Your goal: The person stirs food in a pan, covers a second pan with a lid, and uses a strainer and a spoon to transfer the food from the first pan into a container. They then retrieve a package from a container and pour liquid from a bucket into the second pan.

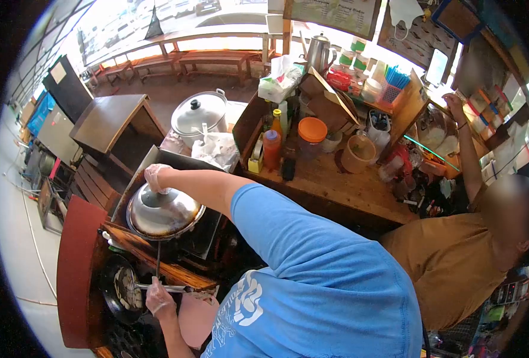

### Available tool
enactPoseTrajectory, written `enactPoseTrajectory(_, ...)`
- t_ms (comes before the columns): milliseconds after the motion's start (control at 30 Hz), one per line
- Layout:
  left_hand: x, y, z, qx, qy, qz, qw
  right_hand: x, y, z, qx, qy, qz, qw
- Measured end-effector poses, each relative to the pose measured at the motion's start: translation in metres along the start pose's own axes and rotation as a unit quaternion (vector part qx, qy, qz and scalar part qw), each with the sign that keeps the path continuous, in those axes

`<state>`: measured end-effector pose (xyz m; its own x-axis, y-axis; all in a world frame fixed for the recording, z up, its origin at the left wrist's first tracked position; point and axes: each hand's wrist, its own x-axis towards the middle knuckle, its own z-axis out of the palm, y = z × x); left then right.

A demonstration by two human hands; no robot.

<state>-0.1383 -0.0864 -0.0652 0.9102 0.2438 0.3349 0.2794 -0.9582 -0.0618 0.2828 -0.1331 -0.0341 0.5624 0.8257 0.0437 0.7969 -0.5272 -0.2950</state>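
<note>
Lid (164,213): domed steel with browned patches, left of centre, over a cooker in a metal-walled bay. Lifted or seated: cannot tell.
Right hand (157,177): on top of the lid, fingers curled tight round the knob. Looks to be in a thin clear glove. Arm runs in from the blue sleeve (258,206) at centre.
Left hand (160,301): lower left, fingers closed on the handle end of the metal utensil (148,287). Same clear glove look.
Metal utensil: lies roughly level, far end over the dark pan. Exact type: cannot tell.
Dark pan (120,289): lower left, below the lid, with pale flat pieces inside.
Wooden ledge (133,243): runs between the lid and the dark pan.
Pink round item (196,319): just right of the left hand. Touching it or not: cannot tell.
Rice cooker (200,113): above the lid, left of upper centre, own cover on, well apart from both hands.
Counter (342,185): wood, centre right. Holds a red sauce bottle (270,149), an orange-lidded jar (312,136) and a tan tub (360,154).
Kettle (319,52): steel, top centre, on the shelf behind the counter.
Co-worker (449,262): brown shirt, right side. One raised hand (455,101) is at the shelves in the upper right, far from the lid and pan.
</note>
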Motion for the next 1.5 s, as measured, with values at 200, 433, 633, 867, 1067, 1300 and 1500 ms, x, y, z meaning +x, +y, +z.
enactPoseTrajectory(200, -0.006, 0.013, -0.007, -0.021, 0.046, -0.018, 0.999, -0.014, -0.008, -0.011, 0.008, -0.010, -0.004, 1.000)
enactPoseTrajectory(433, -0.007, 0.019, -0.019, 0.007, -0.011, -0.046, 0.999, -0.027, -0.014, -0.023, 0.032, -0.013, 0.012, 0.999)
enactPoseTrajectory(633, -0.011, 0.012, -0.002, 0.000, -0.070, -0.073, 0.995, -0.009, 0.002, -0.012, -0.034, -0.033, -0.027, 0.999)
enactPoseTrajectory(867, -0.013, 0.015, -0.014, -0.019, -0.013, -0.090, 0.996, -0.013, -0.005, -0.035, -0.207, -0.086, -0.115, 0.968)
enactPoseTrajectory(1067, -0.013, 0.016, -0.015, -0.042, -0.004, -0.120, 0.992, 0.039, 0.048, 0.016, -0.266, 0.023, -0.182, 0.946)
enactPoseTrajectory(1300, -0.019, 0.009, -0.025, -0.054, 0.017, -0.145, 0.988, 0.022, 0.005, -0.026, -0.225, -0.138, -0.089, 0.960)
enactPoseTrajectory(1500, -0.024, 0.007, -0.029, -0.071, 0.011, -0.196, 0.978, 0.051, 0.025, -0.011, -0.153, -0.149, -0.015, 0.977)
